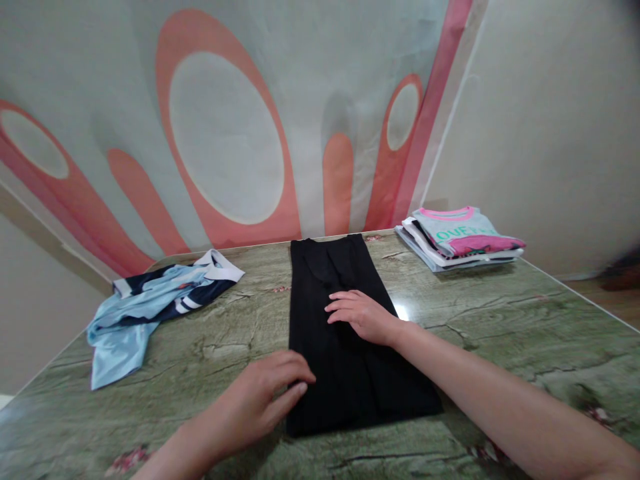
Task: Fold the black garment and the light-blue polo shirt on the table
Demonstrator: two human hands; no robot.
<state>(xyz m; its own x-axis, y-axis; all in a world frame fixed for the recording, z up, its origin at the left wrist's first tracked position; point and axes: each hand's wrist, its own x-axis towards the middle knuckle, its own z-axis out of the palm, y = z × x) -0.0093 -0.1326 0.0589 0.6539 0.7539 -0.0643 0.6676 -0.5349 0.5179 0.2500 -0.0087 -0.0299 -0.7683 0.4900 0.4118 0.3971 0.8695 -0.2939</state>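
A black garment (345, 393), folded into a long strip, lies flat on the table in front of me; its exact kind is hard to make out. My right hand (363, 317) is over its middle, palm down with fingers stretched out to the left. At the garment's lower left edge is my left hand (277, 390), its fingers loosely curved and apart from the thumb, with nothing between them. Whether its fingertips press on the cloth I cannot tell.
Crumpled at the left is a light blue and navy shirt (165, 300) with a white collar. A stack of folded clothes (460, 237) sits at the back right, a grey and pink top uppermost. The wood-patterned table (225, 347) meets a wall (310, 120) with orange shapes.
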